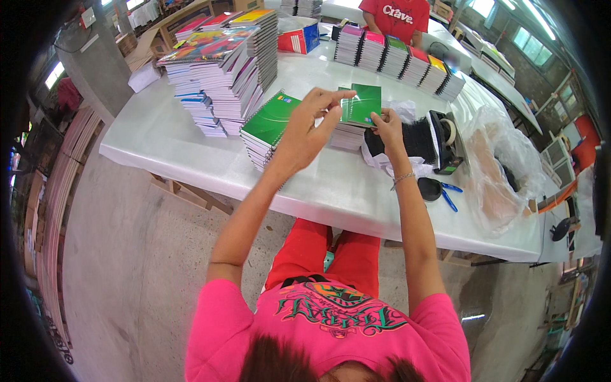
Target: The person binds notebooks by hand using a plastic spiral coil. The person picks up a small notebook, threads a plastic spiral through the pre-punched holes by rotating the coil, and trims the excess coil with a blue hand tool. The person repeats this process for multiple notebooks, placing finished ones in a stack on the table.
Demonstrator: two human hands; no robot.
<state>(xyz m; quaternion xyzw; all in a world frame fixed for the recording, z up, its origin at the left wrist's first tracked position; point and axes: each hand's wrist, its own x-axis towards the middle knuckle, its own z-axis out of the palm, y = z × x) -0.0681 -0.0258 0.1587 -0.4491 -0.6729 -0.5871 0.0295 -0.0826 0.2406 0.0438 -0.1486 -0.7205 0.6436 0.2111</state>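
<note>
A short stack of spiral notebooks with a green cover on top (363, 102) lies on the white table (191, 153) in front of me. My left hand (309, 124) hovers over its left edge, thumb and fingers pinched near the cover's corner. My right hand (387, 124) rests at the stack's right edge, fingers curled on the cover. A second green-covered stack (270, 121) lies just left of my left hand.
A tall leaning pile of notebooks (219, 76) stands at the far left. A row of coloured notebook stacks (398, 57) lines the far edge, with a person in a red shirt (394, 16) behind. A tape dispenser (445, 143), scissors (439, 190) and clear plastic bags (496, 165) lie right.
</note>
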